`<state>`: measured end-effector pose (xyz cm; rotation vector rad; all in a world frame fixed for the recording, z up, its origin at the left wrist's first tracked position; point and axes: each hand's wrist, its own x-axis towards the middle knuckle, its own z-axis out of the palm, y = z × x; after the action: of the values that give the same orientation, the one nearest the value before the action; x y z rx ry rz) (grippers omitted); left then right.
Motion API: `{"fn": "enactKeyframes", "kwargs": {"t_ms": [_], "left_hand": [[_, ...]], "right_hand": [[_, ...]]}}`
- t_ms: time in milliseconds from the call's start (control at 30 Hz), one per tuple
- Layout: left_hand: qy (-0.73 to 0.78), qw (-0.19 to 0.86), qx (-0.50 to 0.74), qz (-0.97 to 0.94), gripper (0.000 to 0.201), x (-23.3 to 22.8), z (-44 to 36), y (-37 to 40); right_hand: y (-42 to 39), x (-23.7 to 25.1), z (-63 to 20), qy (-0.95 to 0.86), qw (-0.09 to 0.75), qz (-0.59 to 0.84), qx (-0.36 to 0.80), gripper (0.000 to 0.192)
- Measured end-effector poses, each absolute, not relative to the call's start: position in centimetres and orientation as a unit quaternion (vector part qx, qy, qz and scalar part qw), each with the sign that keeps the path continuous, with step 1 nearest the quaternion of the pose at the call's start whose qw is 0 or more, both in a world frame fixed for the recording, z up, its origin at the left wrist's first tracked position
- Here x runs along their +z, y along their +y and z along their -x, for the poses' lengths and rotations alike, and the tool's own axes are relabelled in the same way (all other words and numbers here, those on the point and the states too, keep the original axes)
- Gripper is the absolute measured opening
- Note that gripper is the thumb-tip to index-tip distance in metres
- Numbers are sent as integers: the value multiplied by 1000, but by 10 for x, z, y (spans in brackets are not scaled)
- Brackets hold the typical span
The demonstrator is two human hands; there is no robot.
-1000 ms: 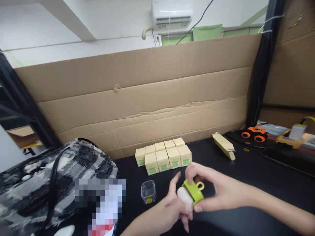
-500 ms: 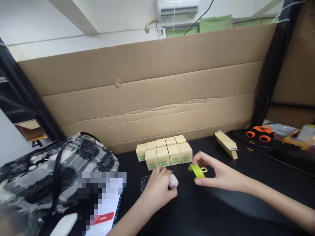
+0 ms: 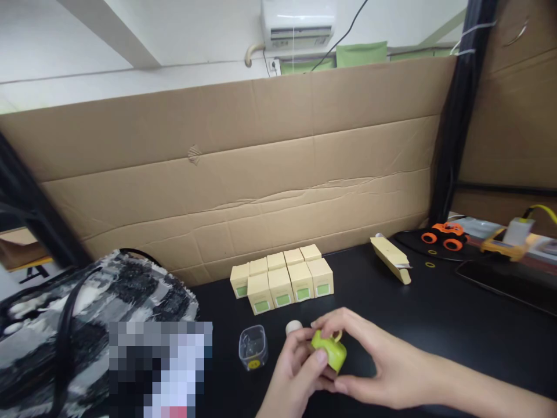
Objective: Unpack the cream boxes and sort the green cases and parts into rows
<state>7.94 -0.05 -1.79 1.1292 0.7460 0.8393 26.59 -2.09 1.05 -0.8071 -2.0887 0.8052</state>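
Both of my hands are together over the black table around a glossy yellow-green plastic cover [image 3: 333, 352] with a small pale loop on top. My left hand [image 3: 300, 371] presses its thumb on the cover's near left side, its fingers curled behind. Fingertips of my right hand [image 3: 378, 363] grip the cover at its top and lower right. A white rounded piece [image 3: 293, 327] shows just beyond my left fingers; whether they touch it I cannot tell. Left of my hands, a small clear plastic tub [image 3: 253, 348] with a yellow sticker stands on the table.
Small cream boxes [image 3: 281, 284] with green labels stand in two rows behind my hands. An opened cream carton [image 3: 390, 259] lies back right, near an orange toy truck [image 3: 446, 236]. A shaggy black-and-grey bag [image 3: 130, 302] fills the left. A cardboard sheet [image 3: 243, 168] walls the back.
My right hand has brought the green cover left and nearer, to my left hand, which now grips it too. The clear tub, partly covered before, is in full view. The camera view has shifted.
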Motion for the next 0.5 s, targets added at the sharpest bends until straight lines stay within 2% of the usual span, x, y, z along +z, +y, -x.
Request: {"fn": "enactKeyframes", "kwargs": {"t_ms": [67, 167, 233, 367, 500], "left_hand": [[328, 719, 413, -452, 53, -20, -78, -3], [336, 705, 458, -424, 44, -16, -75, -6], [345, 694, 464, -428, 38, -11, -73, -7], [316, 719, 465, -408, 33, -3, -72, -8], [285, 732, 484, -386, 40, -7, -74, -7]], "right_hand": [[-20, 9, -267, -798, 379, 298, 362, 47], [-10, 4, -269, -706, 429, 342, 449, 32], [-2, 0, -270, -654, 432, 370, 499, 27], [6, -7, -270, -612, 412, 385, 555, 36], [2, -7, -268, -583, 420, 400, 569, 37]]}}
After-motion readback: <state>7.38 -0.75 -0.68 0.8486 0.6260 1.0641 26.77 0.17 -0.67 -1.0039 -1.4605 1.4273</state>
